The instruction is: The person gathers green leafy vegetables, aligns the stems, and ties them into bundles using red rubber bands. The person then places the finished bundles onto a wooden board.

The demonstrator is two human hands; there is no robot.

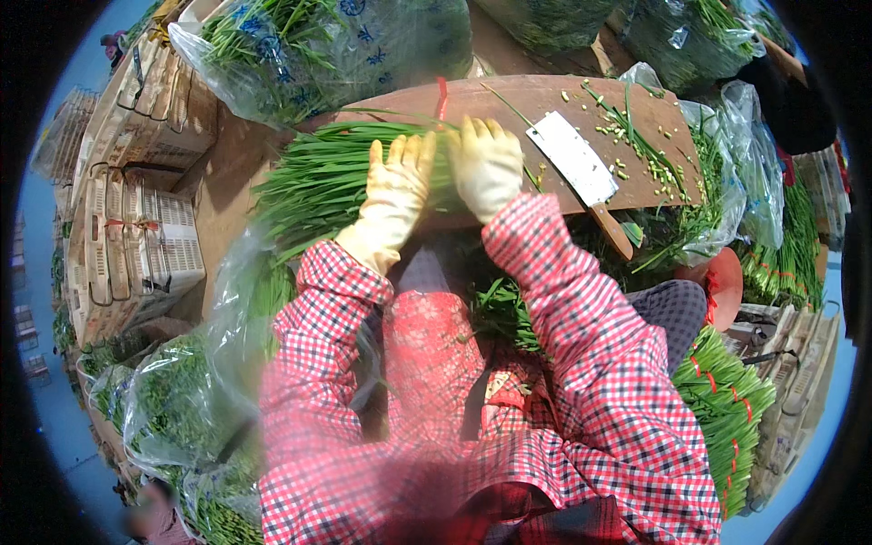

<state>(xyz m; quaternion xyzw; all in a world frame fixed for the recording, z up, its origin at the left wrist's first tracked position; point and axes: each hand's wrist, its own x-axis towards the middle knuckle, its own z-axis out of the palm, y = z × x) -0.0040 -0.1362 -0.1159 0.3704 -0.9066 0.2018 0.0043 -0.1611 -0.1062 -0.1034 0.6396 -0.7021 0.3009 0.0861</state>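
Note:
Both hands wear pale yellow rubber gloves. My left hand lies flat, palm down, on a loose bunch of long green leafy stalks, probably garlic chives, spread over the left part of a brown board. On the right end of the bunch rests my right hand, fingers together; what lies under its palm is hidden. A red tie runs over the board's far edge just beyond the hands. Right of my right hand lies a cleaver, its wooden handle past the board's near edge. Short cut stem ends are scattered beyond it.
Clear plastic bags of greens stand along the far side, with another bag at lower left. Plastic crates are stacked left. Tied bunches lie at lower right, near a red stool. Another person's dark sleeve shows at upper right.

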